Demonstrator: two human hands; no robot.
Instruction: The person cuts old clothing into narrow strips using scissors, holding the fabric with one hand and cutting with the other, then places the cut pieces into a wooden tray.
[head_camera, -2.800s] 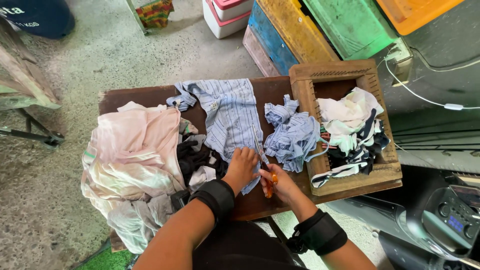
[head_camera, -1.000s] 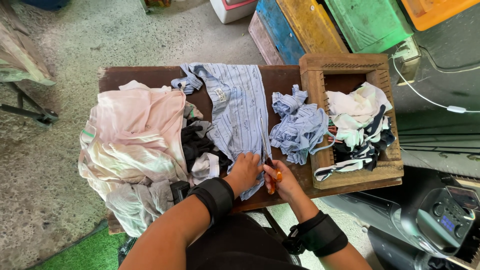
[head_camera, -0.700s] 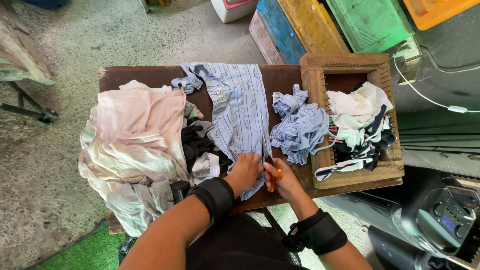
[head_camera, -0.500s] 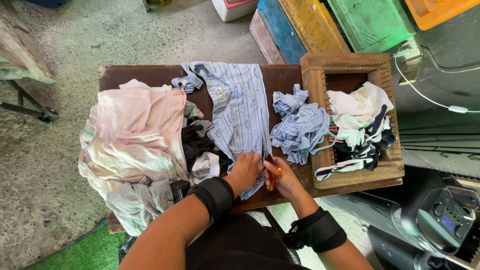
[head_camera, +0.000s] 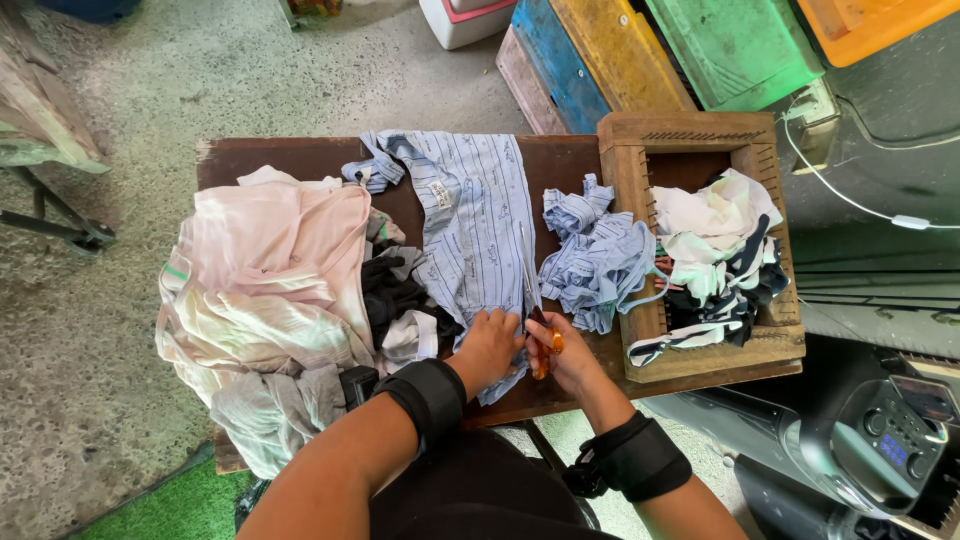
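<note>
Seen from the head camera: our left hand (head_camera: 488, 347) lies flat, fingers spread, pressing the near end of the blue-and-white striped cotton shirt (head_camera: 476, 215), which is spread lengthwise across the middle of the dark brown wooden tabletop (head_camera: 300, 158). Our right hand (head_camera: 566, 352), just beside it, has its grip closed around the orange handles of a pair of steel scissors (head_camera: 534, 310); the blades point away from us and lie along the shirt's right edge. We cannot tell whether the blades are parted. Both wrists wear wide black bands. To the right of the scissors sits a loose heap of cut striped blue cloth strips (head_camera: 596, 256), touching the wall of a worn open wooden crate (head_camera: 623, 165) at the tabletop's right end. The crate holds white, green and black fabric scraps (head_camera: 717, 259), some hanging over its near rim. Left of the shirt is a big pile of pale pink and cream garments (head_camera: 268, 295), with dark cloth (head_camera: 393, 296) tucked between pile and shirt.
</note>
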